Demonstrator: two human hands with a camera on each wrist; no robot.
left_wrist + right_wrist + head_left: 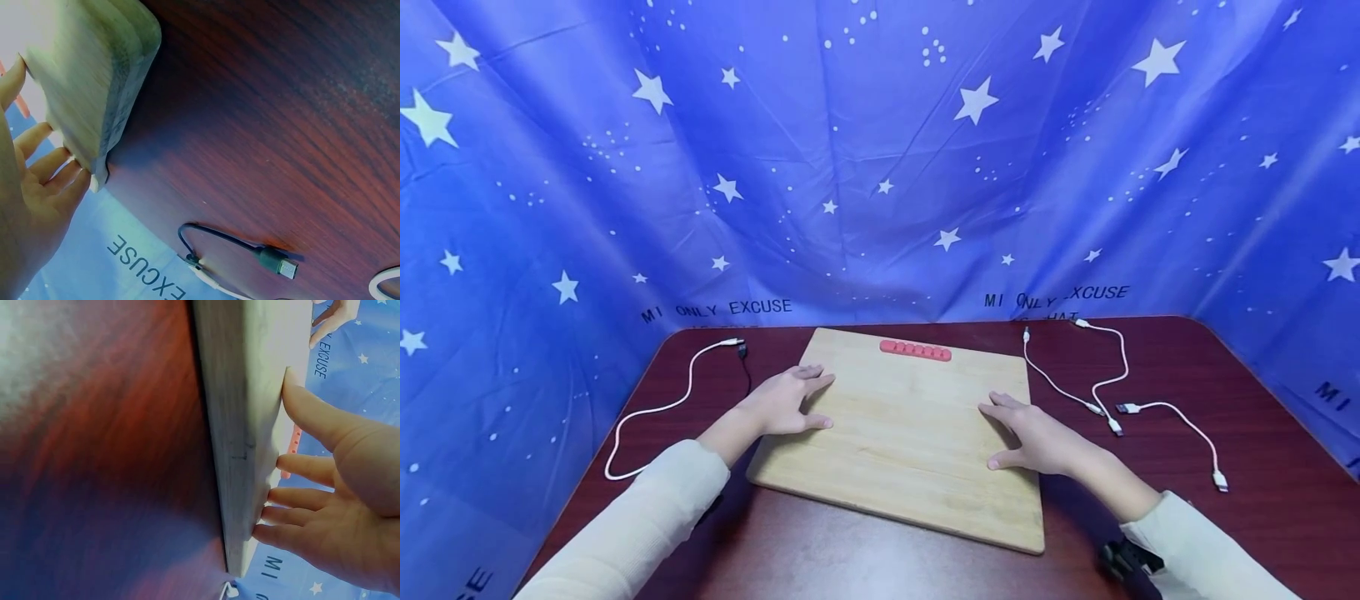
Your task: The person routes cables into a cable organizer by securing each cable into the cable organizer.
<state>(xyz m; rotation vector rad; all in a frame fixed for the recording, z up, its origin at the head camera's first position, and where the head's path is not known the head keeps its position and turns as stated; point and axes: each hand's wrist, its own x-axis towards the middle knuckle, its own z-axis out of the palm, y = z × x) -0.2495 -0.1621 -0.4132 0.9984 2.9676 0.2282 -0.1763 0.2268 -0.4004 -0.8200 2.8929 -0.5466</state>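
A pale wooden board (895, 450) lies slightly turned on the dark red table. My left hand (784, 402) rests its fingertips on the board's left side, thumb apart from the straight fingers. On the right side, my right hand (1037, 437) touches the surface with spread fingertips. Neither hand grips anything. Near the board's far edge sits a red strip with a row of notches (915, 350), like a cable holder. In the right wrist view the fingertips of the right hand (306, 500) meet the board's top beside its thick edge (231, 450).
Left of the board lie a white cable (651, 410) and a short black cable (225, 234) with a metal plug. To the right are several white cables, one curved (1187, 421) and two crossing near their plugs (1112, 427). A blue starry curtain (850, 167) hangs behind the table.
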